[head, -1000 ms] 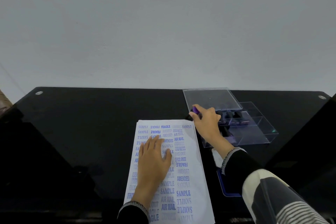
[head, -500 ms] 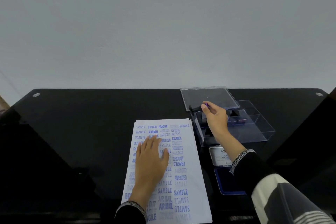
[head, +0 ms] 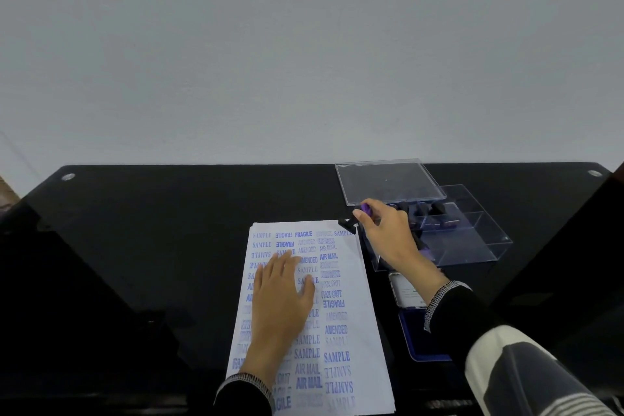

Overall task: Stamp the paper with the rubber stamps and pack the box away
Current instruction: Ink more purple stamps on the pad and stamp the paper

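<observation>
Two hands at work: my right hand (head: pixel 388 236) pinches a small purple-topped stamp (head: pixel 366 210) at the paper's (head: pixel 351 314) far right corner, beside the clear box (head: pixel 472 246). I judge it light and rigid, best held by its handle. My left hand (head: pixel 282 294) lies flat, fingers spread, pinning the thin sheet to the desk (head: pixel 169 230).
</observation>
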The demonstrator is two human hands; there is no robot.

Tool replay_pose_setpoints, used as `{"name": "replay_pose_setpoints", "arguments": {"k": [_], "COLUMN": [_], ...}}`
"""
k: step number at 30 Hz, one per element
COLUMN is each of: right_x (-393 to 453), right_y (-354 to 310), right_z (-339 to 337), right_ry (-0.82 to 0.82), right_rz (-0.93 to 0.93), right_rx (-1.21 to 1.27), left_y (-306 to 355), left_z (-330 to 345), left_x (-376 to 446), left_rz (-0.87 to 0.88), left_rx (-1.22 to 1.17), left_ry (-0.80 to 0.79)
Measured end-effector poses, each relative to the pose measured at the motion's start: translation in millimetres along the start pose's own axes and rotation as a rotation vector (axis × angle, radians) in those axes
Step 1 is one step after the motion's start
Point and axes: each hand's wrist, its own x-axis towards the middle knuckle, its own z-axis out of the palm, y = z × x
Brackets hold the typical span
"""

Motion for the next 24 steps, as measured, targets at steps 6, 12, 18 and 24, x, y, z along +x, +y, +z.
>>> {"name": "replay_pose_setpoints", "arguments": {"k": [6,12,18,24], "right_x": [1,4,2,-8], "right_y": [7,9,13,39], "right_z": [1,-5,-32,-71], "right_ry": [-0.012,-0.009,0.116,0.213], "right_rz": [-0.016,0.003,0.173,0.284], "right_rx": [-0.059,0.013,0.343,0.494], "left_y": [0,0,-1,-1], "left_z": [0,0,1,2], "left_x": [0,0,0,1], "left_rz": [-0.005,0.002,0.001,0.002], "left_rx": [-0.009,-0.002,-0.002,0.021], "left_ry": [-0.003,-0.004,0.0,-0.012]}}
